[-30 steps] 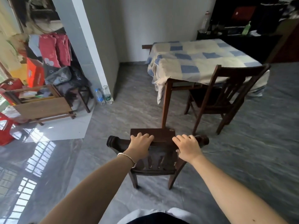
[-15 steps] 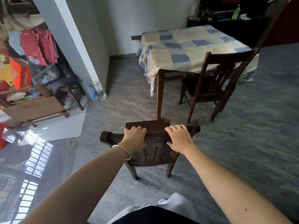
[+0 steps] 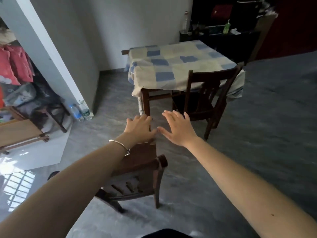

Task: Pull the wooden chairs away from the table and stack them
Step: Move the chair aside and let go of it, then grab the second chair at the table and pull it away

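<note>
A dark wooden chair (image 3: pixel 137 177) stands on the grey floor right below me, its back toward me and partly hidden by my left forearm. My left hand (image 3: pixel 139 128) and my right hand (image 3: pixel 178 128) hover above and beyond it, fingers spread, holding nothing. A second dark wooden chair (image 3: pixel 207 93) stands tucked against the near side of the table (image 3: pixel 171 66), which wears a blue and cream checked cloth. The top rail of a third chair (image 3: pixel 124 52) pokes out behind the table's far left corner.
A white pillar (image 3: pixel 51 54) rises at the left with two water bottles (image 3: pixel 80 111) at its foot. Clothes, bags and a low wooden rack (image 3: pixel 22 133) crowd the far left. A dark cabinet (image 3: pixel 223 36) with bottles stands behind the table.
Both hands have let go of the near chair's top rail and moved forward, open. The camera has tipped up and the near chair now sits lower in view.
</note>
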`<control>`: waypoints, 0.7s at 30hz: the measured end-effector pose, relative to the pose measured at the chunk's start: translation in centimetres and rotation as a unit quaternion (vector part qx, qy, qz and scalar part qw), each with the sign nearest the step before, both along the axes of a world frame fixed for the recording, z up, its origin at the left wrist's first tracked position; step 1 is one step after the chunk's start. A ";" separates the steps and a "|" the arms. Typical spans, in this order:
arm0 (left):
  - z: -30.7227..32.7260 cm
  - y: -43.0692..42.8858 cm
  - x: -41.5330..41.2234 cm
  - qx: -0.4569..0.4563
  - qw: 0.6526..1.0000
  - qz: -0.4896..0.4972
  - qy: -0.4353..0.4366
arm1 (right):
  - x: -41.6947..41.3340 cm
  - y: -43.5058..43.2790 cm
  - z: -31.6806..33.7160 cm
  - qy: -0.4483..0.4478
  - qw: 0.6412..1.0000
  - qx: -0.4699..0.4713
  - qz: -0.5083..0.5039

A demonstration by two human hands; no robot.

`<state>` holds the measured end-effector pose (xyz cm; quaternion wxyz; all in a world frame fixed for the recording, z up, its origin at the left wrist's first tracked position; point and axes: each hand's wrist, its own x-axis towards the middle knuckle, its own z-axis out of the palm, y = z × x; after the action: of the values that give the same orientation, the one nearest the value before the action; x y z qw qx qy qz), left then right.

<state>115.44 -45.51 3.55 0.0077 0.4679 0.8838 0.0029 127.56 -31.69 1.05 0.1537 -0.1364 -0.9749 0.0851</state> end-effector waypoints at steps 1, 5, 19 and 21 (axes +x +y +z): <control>0.4 2.2 0.3 0.008 1.000 0.007 -0.002 | 0.6 2.2 0.5 -0.003 1.000 0.007 -0.010; 1.5 12.4 2.6 0.035 0.999 0.008 -0.015 | 3.2 12.4 1.9 -0.040 0.998 0.031 -0.044; 0.8 45.5 -2.5 0.051 0.998 -0.008 -0.022 | -1.1 46.3 2.8 -0.097 0.984 0.068 -0.130; 0.3 49.0 -4.3 0.041 0.999 0.000 -0.025 | -2.9 49.8 2.4 -0.106 0.984 0.064 -0.128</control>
<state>111.09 3.50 3.89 0.0106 0.4677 0.8824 0.0503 124.66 18.16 3.47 0.0672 -0.2585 -0.9636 -0.0134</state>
